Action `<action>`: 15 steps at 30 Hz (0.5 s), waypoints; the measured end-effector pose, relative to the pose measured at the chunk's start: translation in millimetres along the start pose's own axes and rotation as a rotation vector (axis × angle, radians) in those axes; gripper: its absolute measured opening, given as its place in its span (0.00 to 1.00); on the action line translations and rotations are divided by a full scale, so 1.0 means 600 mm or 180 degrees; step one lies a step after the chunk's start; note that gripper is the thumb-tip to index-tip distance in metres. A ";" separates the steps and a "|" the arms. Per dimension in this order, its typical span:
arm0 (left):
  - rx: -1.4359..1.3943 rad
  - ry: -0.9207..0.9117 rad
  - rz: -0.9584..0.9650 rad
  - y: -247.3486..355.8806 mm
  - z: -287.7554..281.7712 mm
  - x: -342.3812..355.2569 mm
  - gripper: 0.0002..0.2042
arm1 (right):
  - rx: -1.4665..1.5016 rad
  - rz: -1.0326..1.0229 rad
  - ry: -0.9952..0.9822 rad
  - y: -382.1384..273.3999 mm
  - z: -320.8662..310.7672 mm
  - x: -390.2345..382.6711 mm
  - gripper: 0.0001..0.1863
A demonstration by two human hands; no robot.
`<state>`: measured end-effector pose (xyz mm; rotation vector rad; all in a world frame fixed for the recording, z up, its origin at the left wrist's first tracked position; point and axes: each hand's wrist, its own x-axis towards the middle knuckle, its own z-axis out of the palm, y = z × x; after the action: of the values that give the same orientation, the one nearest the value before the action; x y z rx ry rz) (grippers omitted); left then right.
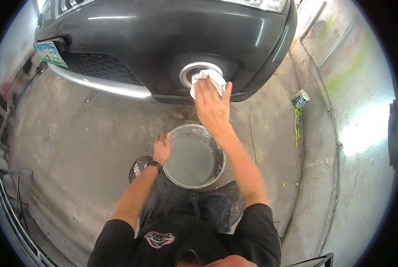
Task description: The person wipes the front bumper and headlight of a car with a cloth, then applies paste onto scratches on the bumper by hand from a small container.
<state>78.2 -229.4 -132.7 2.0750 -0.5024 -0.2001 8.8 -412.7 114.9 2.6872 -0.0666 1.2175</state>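
My right hand (213,107) presses a crumpled white cloth (216,79) against the lower part of the silver ring (184,73) around the fog light of a dark grey car bumper (163,40). Its fingers lie over the cloth, and the thumb stands out to the right. Below it, a round bucket (217,167) of cloudy greyish water stands in front of my knees. My left hand (162,150) grips the bucket's left rim, with a dark watch on the wrist. The cloth hides part of the fog light opening.
On the floor at right stand a can (301,99) and a bright yellow-green cord (297,128). A thin hose or cable (252,115) runs along the floor beside the car. Metal frames (14,213) stand at left, and a paint-marked wall (359,107) rises at right.
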 end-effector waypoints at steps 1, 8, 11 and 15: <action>0.0003 0.0016 0.0010 0.002 0.004 0.000 0.33 | -0.0446 -0.0051 -0.0042 0.007 -0.011 -0.005 0.26; -0.0026 0.0236 0.0016 0.008 0.018 -0.004 0.34 | -0.0938 0.0217 0.0274 -0.011 0.019 -0.014 0.24; -0.0220 0.0146 -0.0043 0.018 0.012 -0.006 0.33 | -0.0928 0.0283 0.0303 -0.014 0.019 -0.015 0.24; -0.0180 0.0180 0.0077 0.015 0.011 -0.009 0.33 | -0.0974 0.0286 0.0359 -0.016 0.025 -0.013 0.24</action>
<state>68.8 -236.6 -128.9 2.0128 -0.4819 -0.1394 15.9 -406.5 97.8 2.3714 -0.3324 1.2661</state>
